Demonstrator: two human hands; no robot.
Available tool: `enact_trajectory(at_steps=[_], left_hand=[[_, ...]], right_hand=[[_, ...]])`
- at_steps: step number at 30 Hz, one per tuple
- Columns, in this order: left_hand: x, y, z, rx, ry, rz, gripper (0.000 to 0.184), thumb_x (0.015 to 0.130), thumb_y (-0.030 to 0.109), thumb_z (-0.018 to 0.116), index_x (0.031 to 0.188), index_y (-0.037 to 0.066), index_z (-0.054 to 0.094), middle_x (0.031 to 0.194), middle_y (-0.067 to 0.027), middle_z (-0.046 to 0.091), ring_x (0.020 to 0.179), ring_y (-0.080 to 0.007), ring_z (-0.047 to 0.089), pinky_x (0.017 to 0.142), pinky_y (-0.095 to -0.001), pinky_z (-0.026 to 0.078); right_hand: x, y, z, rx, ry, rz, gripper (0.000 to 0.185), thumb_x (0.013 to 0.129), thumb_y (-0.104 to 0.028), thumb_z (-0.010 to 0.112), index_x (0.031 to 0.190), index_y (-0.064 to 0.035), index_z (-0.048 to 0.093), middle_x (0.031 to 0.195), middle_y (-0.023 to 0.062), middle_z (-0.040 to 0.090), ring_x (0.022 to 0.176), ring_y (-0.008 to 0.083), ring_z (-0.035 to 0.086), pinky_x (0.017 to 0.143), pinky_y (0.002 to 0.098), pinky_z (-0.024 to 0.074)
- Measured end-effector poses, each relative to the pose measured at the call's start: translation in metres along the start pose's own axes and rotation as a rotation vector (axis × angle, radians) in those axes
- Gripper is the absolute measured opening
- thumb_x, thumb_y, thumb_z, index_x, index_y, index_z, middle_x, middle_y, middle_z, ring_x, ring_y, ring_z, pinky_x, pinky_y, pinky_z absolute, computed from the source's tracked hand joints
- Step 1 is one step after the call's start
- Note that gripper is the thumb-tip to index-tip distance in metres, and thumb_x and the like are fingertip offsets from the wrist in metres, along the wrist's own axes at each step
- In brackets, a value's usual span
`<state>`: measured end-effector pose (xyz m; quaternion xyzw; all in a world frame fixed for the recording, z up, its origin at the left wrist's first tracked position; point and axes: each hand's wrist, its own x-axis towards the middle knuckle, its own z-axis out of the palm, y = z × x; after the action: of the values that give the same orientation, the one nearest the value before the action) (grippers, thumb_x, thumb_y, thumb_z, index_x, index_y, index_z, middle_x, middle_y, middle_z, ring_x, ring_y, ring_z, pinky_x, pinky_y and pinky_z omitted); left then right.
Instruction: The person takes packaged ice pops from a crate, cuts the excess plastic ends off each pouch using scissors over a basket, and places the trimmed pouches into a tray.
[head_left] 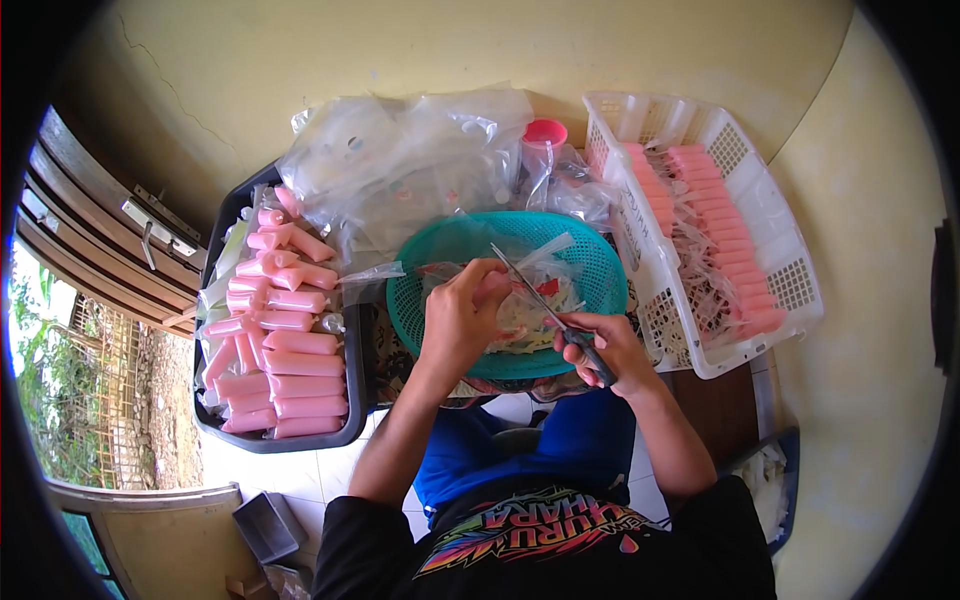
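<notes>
Lettering noted: shirt print in part, crate marks unread.
On my black shirt I recorded a multicoloured print of large, slanted capitals set in two lines; I made out what looked like "URU" in the upper line and "HARA" in the lower, the remaining letters being too stylised to settle. On the side wall of the white crate I logged dark, handwriting-like marks, too small for me to read.
</notes>
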<state>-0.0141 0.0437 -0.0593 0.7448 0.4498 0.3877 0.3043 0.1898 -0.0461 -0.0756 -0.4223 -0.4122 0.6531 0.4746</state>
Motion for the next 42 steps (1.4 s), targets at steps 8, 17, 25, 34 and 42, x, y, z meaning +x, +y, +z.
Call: enact_trajectory(at_steps=[8,17,25,34,42], left_hand=[[0.001,-0.007,0.003,-0.004,0.007,-0.021,0.023,0.087,0.007,0.068,0.105,-0.001,0.058,0.09,-0.0178,0.072,0.083,-0.0256,0.072,0.074,-0.0312,0.054],[-0.001,-0.013,0.0,-0.016,0.048,-0.05,0.026,0.087,0.008,0.07,0.105,-0.003,0.055,0.091,-0.0178,0.072,0.084,-0.0243,0.072,0.074,-0.0312,0.053],[-0.005,-0.007,-0.005,-0.154,0.054,-0.082,0.027,0.087,0.01,0.071,0.107,-0.003,0.057,0.084,-0.0136,0.069,0.079,-0.0172,0.068,0.074,-0.0299,0.052],[-0.013,-0.007,-0.019,-0.085,0.098,0.04,0.033,0.077,-0.004,0.069,0.109,-0.003,0.059,0.097,-0.0125,0.066,0.075,-0.0157,0.066,0.074,-0.0278,0.052],[-0.019,0.004,-0.028,-0.26,0.047,-0.023,0.042,0.081,0.0,0.074,0.119,-0.001,0.056,0.104,-0.0107,0.065,0.091,-0.0169,0.068,0.077,-0.0279,0.053]], right_hand=[[-0.003,-0.002,-0.001,-0.044,0.015,0.033,0.051,0.083,-0.016,0.079,0.125,0.0061,0.06,0.081,0.0042,0.064,0.048,0.0035,0.049,0.041,0.0196,0.0363],[0.004,-0.016,-0.001,-0.299,0.096,0.059,0.046,0.083,-0.011,0.076,0.123,0.007,0.061,0.081,0.0084,0.067,0.053,0.0101,0.06,0.045,0.0247,0.0437],[0.033,-0.007,0.001,-1.156,0.168,-0.456,0.036,0.075,0.003,0.071,0.11,0.0066,0.062,0.096,0.0177,0.064,0.084,0.0356,0.066,0.075,0.0407,0.0532],[0.052,0.018,-0.001,-1.352,0.199,-0.321,0.022,0.072,0.004,0.068,0.094,0.0032,0.064,0.099,0.0188,0.059,0.09,0.0405,0.063,0.08,0.0465,0.0519],[0.048,0.004,0.008,-1.415,0.256,-0.426,0.015,0.078,-0.004,0.069,0.091,0.0032,0.067,0.085,0.0194,0.066,0.073,0.0379,0.066,0.065,0.0443,0.054]])
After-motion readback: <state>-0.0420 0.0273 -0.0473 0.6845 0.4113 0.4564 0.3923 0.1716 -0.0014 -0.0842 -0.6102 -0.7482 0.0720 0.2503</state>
